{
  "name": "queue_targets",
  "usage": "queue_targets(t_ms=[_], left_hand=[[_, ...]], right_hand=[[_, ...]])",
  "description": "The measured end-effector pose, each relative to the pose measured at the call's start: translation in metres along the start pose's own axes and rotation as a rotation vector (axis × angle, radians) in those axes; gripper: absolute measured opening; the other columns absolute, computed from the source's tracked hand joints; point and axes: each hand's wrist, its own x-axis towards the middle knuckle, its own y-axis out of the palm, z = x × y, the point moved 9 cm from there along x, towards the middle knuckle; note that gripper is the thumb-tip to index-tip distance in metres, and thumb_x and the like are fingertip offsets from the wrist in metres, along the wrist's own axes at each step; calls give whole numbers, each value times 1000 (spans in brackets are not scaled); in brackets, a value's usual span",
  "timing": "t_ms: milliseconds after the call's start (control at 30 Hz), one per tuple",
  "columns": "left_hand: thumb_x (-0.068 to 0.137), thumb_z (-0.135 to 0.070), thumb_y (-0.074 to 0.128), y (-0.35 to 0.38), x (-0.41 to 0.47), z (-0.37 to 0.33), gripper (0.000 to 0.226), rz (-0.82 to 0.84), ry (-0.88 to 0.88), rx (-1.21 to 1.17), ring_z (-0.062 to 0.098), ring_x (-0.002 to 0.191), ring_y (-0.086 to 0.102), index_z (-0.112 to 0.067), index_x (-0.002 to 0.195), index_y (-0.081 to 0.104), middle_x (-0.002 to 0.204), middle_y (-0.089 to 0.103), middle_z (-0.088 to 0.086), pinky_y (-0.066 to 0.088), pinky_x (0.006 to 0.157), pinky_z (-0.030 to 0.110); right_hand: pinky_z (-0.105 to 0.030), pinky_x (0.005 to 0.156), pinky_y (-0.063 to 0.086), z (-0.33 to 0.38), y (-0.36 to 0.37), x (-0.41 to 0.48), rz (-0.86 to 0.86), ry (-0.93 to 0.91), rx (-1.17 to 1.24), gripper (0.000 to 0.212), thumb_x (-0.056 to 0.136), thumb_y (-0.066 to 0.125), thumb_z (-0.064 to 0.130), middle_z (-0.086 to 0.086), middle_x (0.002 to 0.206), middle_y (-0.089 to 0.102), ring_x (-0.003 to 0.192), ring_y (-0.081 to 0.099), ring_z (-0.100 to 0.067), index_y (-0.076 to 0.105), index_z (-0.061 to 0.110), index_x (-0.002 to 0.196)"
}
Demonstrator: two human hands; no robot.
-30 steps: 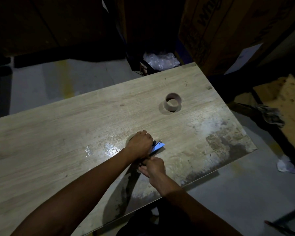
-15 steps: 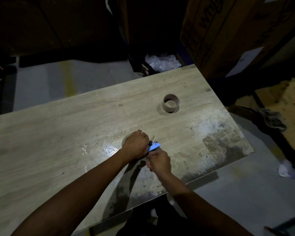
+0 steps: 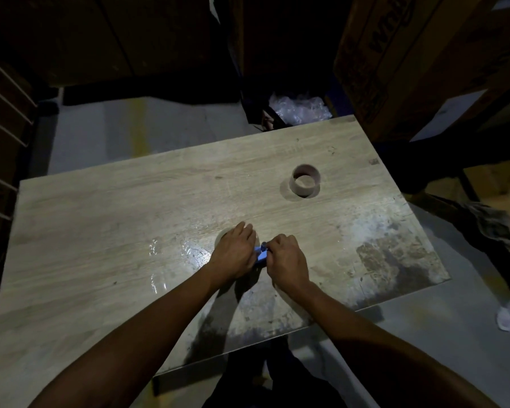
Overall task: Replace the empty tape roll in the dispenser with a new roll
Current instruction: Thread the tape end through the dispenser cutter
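A blue tape dispenser (image 3: 262, 256) lies on the wooden table (image 3: 100, 231), mostly hidden between my two hands. My left hand (image 3: 235, 253) presses down over a pale tape roll (image 3: 222, 235), of which only a curved edge shows past the knuckles. My right hand (image 3: 286, 259) is closed around the dispenser's right side. An empty brown cardboard tape core (image 3: 305, 181) stands upright on the table, far right and well apart from both hands.
Shiny clear tape strips (image 3: 171, 254) stick to the table left of my hands. Large cardboard boxes (image 3: 409, 60) rise at the far right. A bin with crumpled plastic (image 3: 298, 108) sits past the far edge. A metal rack (image 3: 0, 142) stands at left.
My right hand has moved up from below the dispenser to close on its right side, covering most of the blue. My left hand stays over the roll.
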Motion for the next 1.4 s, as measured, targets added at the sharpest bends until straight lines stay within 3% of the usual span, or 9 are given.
queue_targets(t_ms=[300, 667, 900, 1200, 1400], left_hand=[[99, -46, 40, -1, -2, 3, 65, -43, -28, -25, 33, 145, 29, -2, 147, 36, 155, 35, 18, 22, 119, 41], [97, -45, 42, -9, -2, 6, 59, -65, -52, -14, 32, 138, 39, -4, 138, 49, 148, 46, 15, 33, 114, 42], [92, -40, 50, -20, -2, 11, 47, -132, -55, -42, 31, 118, 55, -4, 118, 64, 125, 64, 15, 45, 98, 41], [90, -43, 51, -23, -1, 21, 50, -150, -74, -136, 27, 118, 53, -7, 123, 62, 129, 61, 11, 45, 98, 39], [87, -44, 54, -23, -1, 30, 47, -189, -101, -171, 25, 110, 56, -9, 118, 63, 120, 65, 9, 48, 93, 39]], right_hand=[[-24, 64, 44, 3, 4, 11, 35, -43, 34, 18, 80, 74, 16, -2, 98, 68, 88, 56, -17, 72, 17, 97], [-31, 72, 52, -4, 0, 22, 51, -105, 75, 22, 84, 70, 16, -6, 107, 68, 97, 57, -21, 72, 13, 106], [-31, 76, 52, -6, 0, 29, 58, -116, 101, 26, 89, 64, 18, -4, 114, 66, 103, 55, -21, 70, 14, 113], [-31, 73, 53, -8, 4, 38, 57, -114, 116, 24, 87, 65, 17, -3, 111, 67, 101, 57, -20, 71, 15, 110], [-29, 70, 51, -9, 4, 40, 56, -129, 126, 24, 86, 65, 15, -2, 108, 66, 98, 57, -19, 71, 15, 109]])
